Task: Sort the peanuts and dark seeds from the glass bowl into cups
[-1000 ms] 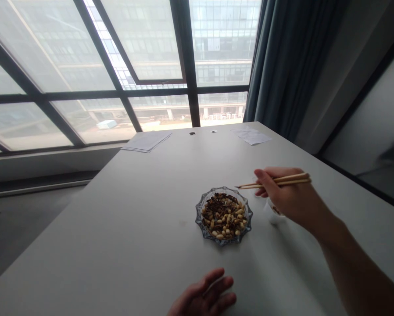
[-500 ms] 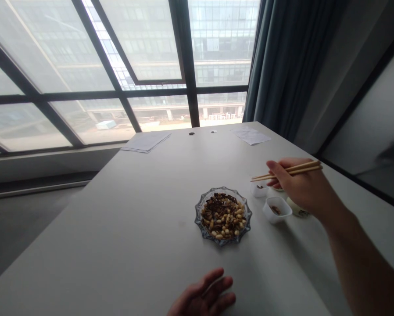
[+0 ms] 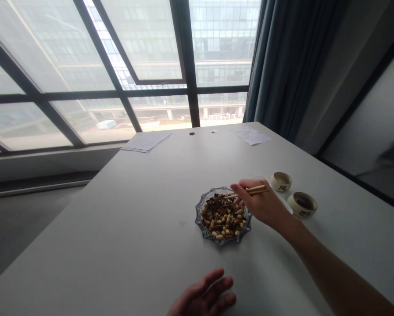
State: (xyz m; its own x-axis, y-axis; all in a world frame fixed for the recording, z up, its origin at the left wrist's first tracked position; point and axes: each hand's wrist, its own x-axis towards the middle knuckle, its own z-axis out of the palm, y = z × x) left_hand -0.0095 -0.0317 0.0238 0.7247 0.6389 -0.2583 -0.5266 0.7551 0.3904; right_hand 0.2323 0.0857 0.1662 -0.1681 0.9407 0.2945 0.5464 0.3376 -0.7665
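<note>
My right hand (image 3: 261,199) is closed around a pair of wooden chopsticks (image 3: 256,189). Their tips reach the far side of a scalloped glass bowl (image 3: 199,224), among dark brown strips and pale nuts (image 3: 228,219). Whether anything is pinched between the tips cannot be made out. Palm up with fingers apart, my left hand (image 3: 205,295) rests empty near the table's front, below the bowl. Behind the right hand, the small white plastic containers are mostly hidden; a bit of white rim (image 3: 286,205) shows beside the wrist.
Two cream cups with dark characters, a farther cup (image 3: 281,182) and a nearer cup (image 3: 301,205), stand right of my right hand. Paper stacks lie at the back left (image 3: 146,141) and back right (image 3: 252,135) of the white table (image 3: 124,228). Windows rise beyond.
My right hand with the chopsticks has moved left and down, from above the white containers to the glass bowl. Both cups now show fully. My left hand stays put.
</note>
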